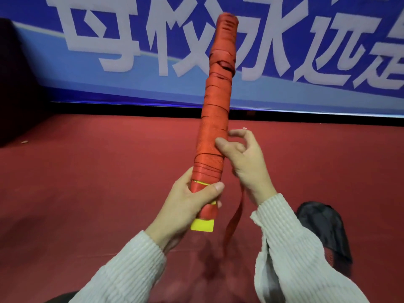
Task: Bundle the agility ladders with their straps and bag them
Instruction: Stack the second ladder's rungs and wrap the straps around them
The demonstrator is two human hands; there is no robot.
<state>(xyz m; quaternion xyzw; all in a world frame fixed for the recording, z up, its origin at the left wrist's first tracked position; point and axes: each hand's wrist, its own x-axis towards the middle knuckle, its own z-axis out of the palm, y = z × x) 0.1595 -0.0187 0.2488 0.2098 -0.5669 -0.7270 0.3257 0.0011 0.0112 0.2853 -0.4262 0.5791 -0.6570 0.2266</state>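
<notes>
Hands up at centre frame, ladder bundle raised between them, tilted slightly right, top end reaching the upper middle against the blue banner. Left hand clamped round the lower end, thumb across the front, fingers wrapped behind. Yellow rungs poking out just below that grip at lower centre, another sliver of yellow showing just above the thumb. Red strap wound round the bundle nearly its whole length, turns crossing messily about a third of the way down. Right hand just right of the bundle, thumb pressed on the wrapping, fingers curled; whether pinching the strap, cannot tell. Loose strap tail dropping below the right wrist, blurred, toward the red carpet. Black bag lying crumpled on the carpet at lower right, partly hidden by the right cream ribbed sleeve.
</notes>
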